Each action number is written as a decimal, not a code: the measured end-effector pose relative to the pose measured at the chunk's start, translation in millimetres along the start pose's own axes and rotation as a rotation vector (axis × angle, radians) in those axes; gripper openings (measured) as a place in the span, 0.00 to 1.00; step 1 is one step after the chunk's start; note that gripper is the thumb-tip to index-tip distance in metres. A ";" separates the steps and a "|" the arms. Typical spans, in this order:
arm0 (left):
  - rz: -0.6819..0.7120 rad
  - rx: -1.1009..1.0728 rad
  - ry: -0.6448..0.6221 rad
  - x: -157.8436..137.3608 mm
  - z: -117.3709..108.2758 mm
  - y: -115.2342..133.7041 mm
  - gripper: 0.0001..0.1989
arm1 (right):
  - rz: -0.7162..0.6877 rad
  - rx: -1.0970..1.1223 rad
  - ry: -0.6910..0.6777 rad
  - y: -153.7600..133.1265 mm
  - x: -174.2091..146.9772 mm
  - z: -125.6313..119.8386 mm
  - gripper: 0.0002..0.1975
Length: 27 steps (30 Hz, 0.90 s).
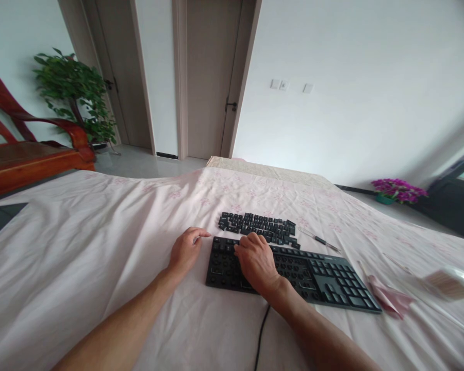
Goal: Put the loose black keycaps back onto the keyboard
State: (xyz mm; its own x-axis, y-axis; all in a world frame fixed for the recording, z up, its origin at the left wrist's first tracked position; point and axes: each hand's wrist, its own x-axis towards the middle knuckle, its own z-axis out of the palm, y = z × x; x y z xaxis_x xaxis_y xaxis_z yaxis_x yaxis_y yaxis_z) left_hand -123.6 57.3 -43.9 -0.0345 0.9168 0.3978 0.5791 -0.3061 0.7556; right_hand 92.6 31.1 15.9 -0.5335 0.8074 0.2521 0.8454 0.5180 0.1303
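A black keyboard (328, 282) lies on the cloth, its left part stripped of most keycaps and its right part still capped. My right hand (257, 260) is over the stripped part, fingers curled together near the top row; whatever they grip is hidden beneath them. Beside the keyboard's upper left corner, my left hand (185, 251) rests with its fingers stretched toward that corner and nothing visible in it. Loose black keycaps (261, 225) lie in rows just behind the keyboard.
A thin tool with a dark handle (325, 242) lies right of the keycaps. Farther right are a pink cloth (390, 298) and a clear container of cotton swabs (450, 284). A black cable (261, 335) runs toward me. A dark flat object (3, 219) lies far left.
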 end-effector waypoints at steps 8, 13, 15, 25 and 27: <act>-0.004 0.002 -0.012 0.7 -0.7 1.7 0.17 | -0.067 -0.214 -0.113 -23.5 -3.9 -3.2 0.09; -0.001 0.002 -0.019 0.4 -1.0 3.9 0.16 | -0.083 -0.212 -0.130 -25.7 -6.2 -0.6 0.10; -0.002 0.004 -0.024 0.5 -0.8 4.0 0.16 | -0.095 -0.153 -0.133 -18.1 -5.4 -4.6 0.10; -0.030 -0.005 -0.035 1.1 0.5 0.7 0.17 | 0.319 0.155 0.008 92.5 51.4 3.1 0.16; -0.035 0.000 -0.035 0.9 0.3 0.5 0.17 | 0.348 0.121 -0.023 105.7 66.9 12.0 0.16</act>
State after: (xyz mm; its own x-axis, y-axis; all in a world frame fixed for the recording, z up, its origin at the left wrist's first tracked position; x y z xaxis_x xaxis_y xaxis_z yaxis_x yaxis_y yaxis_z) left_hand -123.1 58.0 -43.3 -0.0262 0.9354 0.3526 0.5784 -0.2735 0.7685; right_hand 145.9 143.3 35.0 -0.2160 0.9465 0.2398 0.9680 0.2397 -0.0741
